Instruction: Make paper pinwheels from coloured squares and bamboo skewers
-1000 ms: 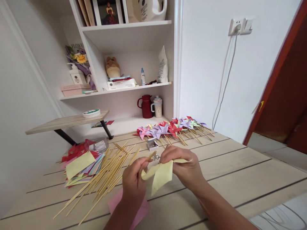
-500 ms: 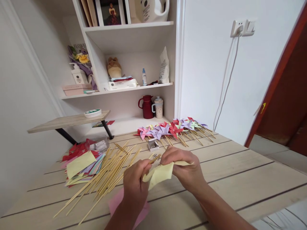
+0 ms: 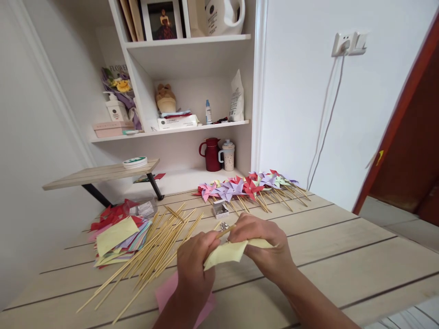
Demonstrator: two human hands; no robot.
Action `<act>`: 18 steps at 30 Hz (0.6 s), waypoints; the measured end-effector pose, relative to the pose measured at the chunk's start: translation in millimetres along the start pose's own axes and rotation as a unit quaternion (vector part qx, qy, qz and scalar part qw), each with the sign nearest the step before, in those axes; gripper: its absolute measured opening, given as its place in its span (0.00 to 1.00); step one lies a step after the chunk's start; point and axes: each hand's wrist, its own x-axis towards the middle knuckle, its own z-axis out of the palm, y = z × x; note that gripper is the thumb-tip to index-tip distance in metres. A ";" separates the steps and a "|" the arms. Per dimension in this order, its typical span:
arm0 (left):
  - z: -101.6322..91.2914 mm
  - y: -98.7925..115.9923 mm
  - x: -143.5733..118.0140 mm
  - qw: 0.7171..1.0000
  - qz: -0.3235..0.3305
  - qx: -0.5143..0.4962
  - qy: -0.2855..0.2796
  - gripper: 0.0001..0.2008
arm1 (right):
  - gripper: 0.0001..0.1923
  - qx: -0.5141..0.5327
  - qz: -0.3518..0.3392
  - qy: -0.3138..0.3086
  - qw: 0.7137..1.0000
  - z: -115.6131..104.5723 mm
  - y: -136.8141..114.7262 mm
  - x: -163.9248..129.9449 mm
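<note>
My left hand (image 3: 196, 256) is closed round a wooden stick (image 3: 226, 231), whose end points up toward my right fingers. My right hand (image 3: 262, 242) pinches a pale yellow paper (image 3: 228, 254), folded or curled, with one flap reaching left to my left fingers. Whether the stick touches the paper is hidden by my fingers. Under my left wrist lies a pink paper sheet (image 3: 166, 292). Just beyond my hands sit some small shiny metal pieces (image 3: 224, 226) and a small open box (image 3: 220, 209) holding more of them.
Many loose wooden sticks (image 3: 161, 249) spread left of my hands, beside a stack of coloured paper (image 3: 118, 237) and a clear plastic box (image 3: 144, 209). Paper pinwheels on sticks (image 3: 233, 188) lie along the table's back. A low wooden stand (image 3: 99, 175) rises at the back left.
The yellow paper's lower flap has tilted up and looks flatter. Both hands keep their holds nearly in place. The whole view has shifted slightly.
</note>
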 end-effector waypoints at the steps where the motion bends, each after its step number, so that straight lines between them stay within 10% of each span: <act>1: 1.1 -0.9 0.9 1.000 -0.015 -0.003 0.003 0.12 | 0.09 0.003 0.003 0.002 1.000 -0.5 0.3 -0.1; 7: -5.7 -18.6 13.5 0.986 -0.152 -0.009 0.067 0.13 | 0.04 0.087 0.086 -0.109 0.986 -2.8 -0.8 2.4; 18: -7.6 -6.2 12.5 0.990 0.105 0.092 0.005 0.10 | 0.10 -0.043 -0.061 -0.034 0.997 -3.0 1.9 3.2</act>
